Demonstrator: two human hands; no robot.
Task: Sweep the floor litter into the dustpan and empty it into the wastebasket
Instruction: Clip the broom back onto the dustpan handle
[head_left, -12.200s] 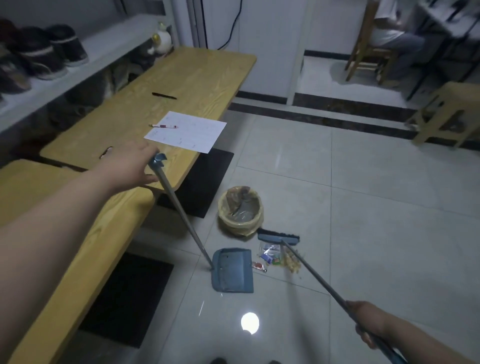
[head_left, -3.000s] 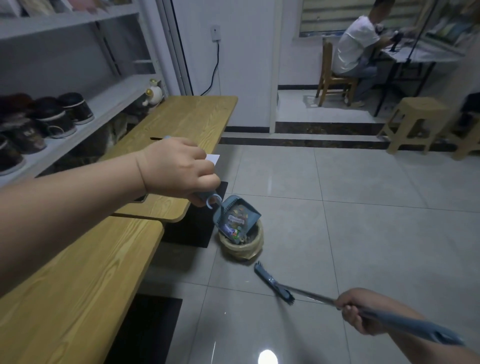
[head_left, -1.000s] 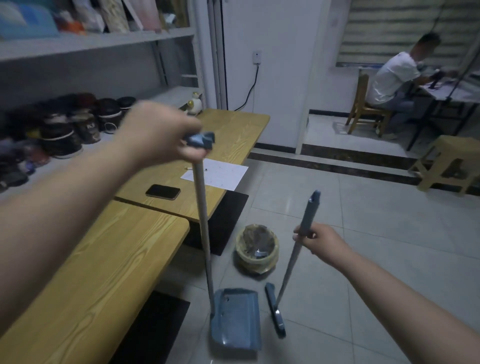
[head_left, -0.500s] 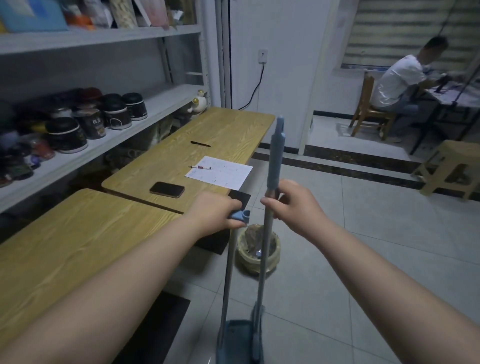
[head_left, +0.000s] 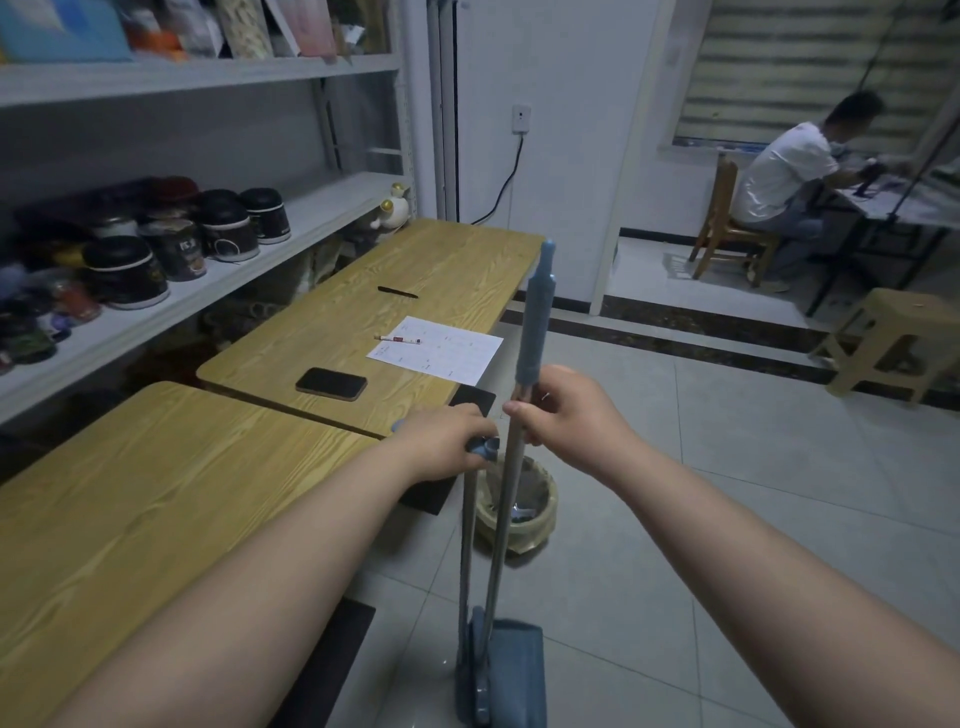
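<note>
Dustpan (head_left: 511, 670) upright, wastebasket (head_left: 519, 512) behind, tables (head_left: 156, 499) left

You are looking into a dim, bluish room; the pale grey tiled floor (head_left: 753, 467) is catching a soft sheen near the far doorway; the dark jars on the grey metal shelf (head_left: 171, 306) are sinking into murky shadow; the wide lens is bending the shelf edges and your forearms at the frame's borders; the seated person in the white shirt (head_left: 779, 171) is looking soft and grainy.
</note>
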